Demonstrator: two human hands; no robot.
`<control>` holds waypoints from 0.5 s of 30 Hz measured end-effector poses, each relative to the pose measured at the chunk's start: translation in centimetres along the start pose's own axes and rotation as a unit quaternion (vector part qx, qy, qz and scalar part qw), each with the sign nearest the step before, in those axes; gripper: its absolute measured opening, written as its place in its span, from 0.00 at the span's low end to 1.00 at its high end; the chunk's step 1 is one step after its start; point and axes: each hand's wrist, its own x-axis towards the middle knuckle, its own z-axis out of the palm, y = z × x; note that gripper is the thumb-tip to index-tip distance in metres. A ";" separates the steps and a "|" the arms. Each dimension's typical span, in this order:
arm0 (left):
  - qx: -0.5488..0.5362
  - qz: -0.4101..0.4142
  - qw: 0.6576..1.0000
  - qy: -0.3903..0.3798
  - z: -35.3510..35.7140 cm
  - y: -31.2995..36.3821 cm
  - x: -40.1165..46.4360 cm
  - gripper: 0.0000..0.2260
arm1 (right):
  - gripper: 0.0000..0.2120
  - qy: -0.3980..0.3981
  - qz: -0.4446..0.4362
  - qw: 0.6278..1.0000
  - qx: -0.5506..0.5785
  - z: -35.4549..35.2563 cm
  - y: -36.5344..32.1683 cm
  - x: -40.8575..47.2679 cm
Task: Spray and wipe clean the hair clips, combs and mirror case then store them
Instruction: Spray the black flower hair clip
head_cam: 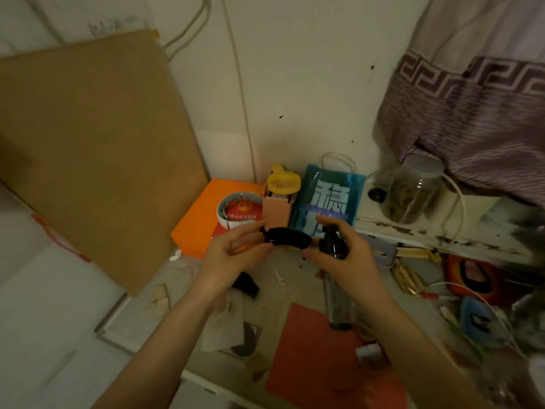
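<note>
Here the left hand (236,255) holds a black hair clip (287,237) beside the spray bottle (334,261).

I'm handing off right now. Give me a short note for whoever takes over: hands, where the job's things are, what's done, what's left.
Left hand holds a black hair clip up above the table.
Right hand grips the dark spray bottle, nozzle facing the clip.
A second black clip lies on the table below the left hand.
Done: cannot tell.
Left: spray, wipe, store. No comb or mirror case clearly visible.
</note>
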 end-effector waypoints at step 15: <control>0.015 -0.134 0.985 -0.108 -14.8 -6.8 2.9 0.17 | 0.24 0.090 0.131 0.987 -0.023 16.4 6.5 0.1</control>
